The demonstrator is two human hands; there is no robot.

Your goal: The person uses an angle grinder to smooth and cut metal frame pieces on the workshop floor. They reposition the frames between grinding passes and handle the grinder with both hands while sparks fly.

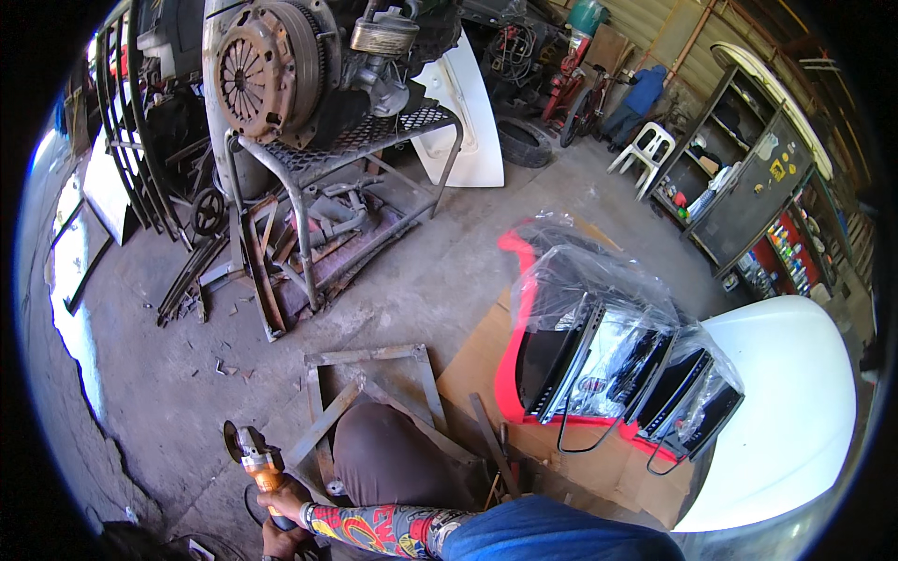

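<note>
An orange and silver angle grinder (262, 467) points away from me at the lower left, its dark disc facing left. My right hand (292, 498) is closed around its orange body; a patterned sleeve covers that forearm. Just below, my left hand (281, 540) is closed on the grinder's dark rear end, partly cut off by the picture's lower edge. A thin dark cord loops beside the grip. Right of the grinder, a welded metal frame (432, 388) lies on the floor, partly hidden by my bent knee (388, 453). The disc is apart from the frame.
Red and black car seats (599, 365) in clear plastic lie on cardboard (472, 351) beside a white car panel (781, 402). Ahead, an engine with a clutch (267, 75) rests on a metal stand (299, 215). Scrap metal lies left. A person (641, 98) bends near a white chair (645, 154).
</note>
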